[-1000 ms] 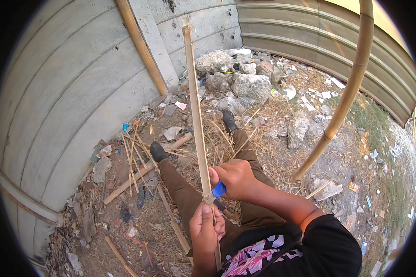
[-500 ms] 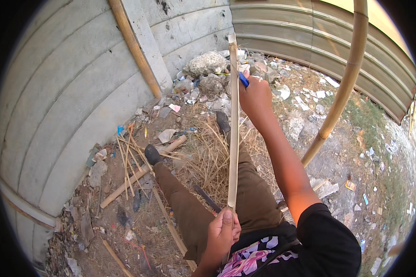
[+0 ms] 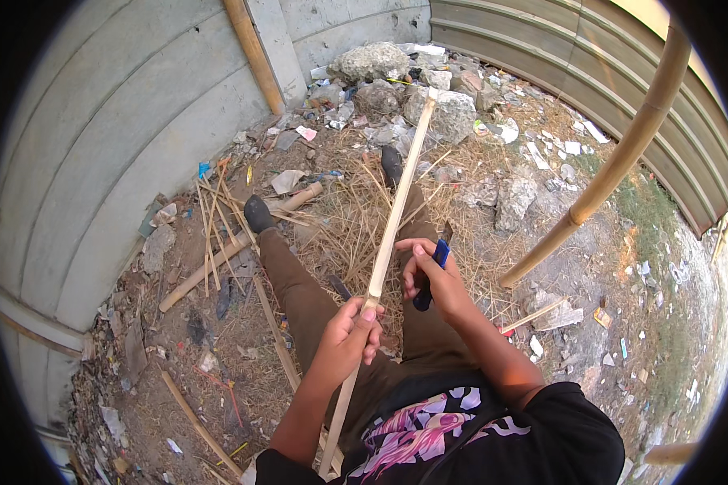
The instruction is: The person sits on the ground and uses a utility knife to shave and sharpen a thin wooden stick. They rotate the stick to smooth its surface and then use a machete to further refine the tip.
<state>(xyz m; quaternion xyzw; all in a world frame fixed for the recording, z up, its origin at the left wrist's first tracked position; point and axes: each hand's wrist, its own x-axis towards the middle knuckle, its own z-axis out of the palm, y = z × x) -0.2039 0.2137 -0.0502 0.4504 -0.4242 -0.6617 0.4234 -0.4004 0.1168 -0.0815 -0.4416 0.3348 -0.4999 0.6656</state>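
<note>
Workpiece position: the bamboo strip [image 3: 404, 190] slants away from the body, its far end in front of the large pale rock [image 3: 445, 115] and its near end running below the left hand [image 3: 348, 335] toward the waist.

Left hand: the fingers are closed around the strip. The grip now sits farther from the near end than half a second ago, and the strip tilts more to the right.

Right hand [image 3: 437, 279]: the fingers are partly curled around the blue and black knife [image 3: 441, 253], index finger extended. The hand has come back from the strip's far end to just beside its middle (fingertip contact cannot be confirmed).

Effect on the work: the knife handle is now clear of the strip, so cutting appears paused while the hold is adjusted. The blade's state cannot be determined.
</note>
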